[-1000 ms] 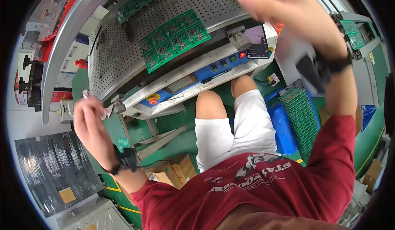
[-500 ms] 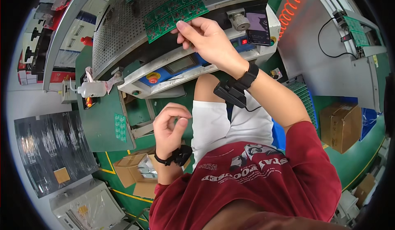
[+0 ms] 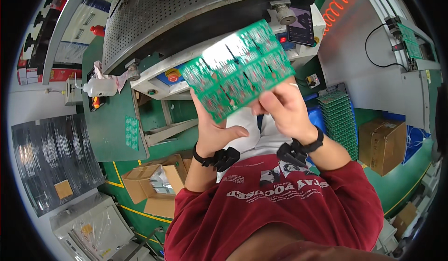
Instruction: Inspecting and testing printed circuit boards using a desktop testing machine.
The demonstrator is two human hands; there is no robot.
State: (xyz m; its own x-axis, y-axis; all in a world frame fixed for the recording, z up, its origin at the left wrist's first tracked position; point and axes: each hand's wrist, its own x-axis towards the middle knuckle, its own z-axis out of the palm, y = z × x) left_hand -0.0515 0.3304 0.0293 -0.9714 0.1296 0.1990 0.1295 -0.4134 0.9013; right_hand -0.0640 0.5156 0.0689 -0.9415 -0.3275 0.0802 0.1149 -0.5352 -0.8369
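Note:
A green circuit board panel (image 3: 238,69) is held up close in front of me, tilted, with light glaring off its upper middle. My left hand (image 3: 214,130) supports it from below and behind, thumb out to the right. My right hand (image 3: 282,109) grips its lower right edge with the fingers curled over it. Both wrists wear black straps with small black devices.
A machine with a perforated metal top (image 3: 186,4) and a control panel stands ahead. A stack of green boards (image 3: 343,116) sits at my right. A white squeeze bottle (image 3: 100,87) rests on the green side table (image 3: 112,130). Cardboard boxes (image 3: 156,186) lie on the floor.
My right hand has brought the green board down off the perforated machine top toward me. My left hand has risen to take hold of it too.

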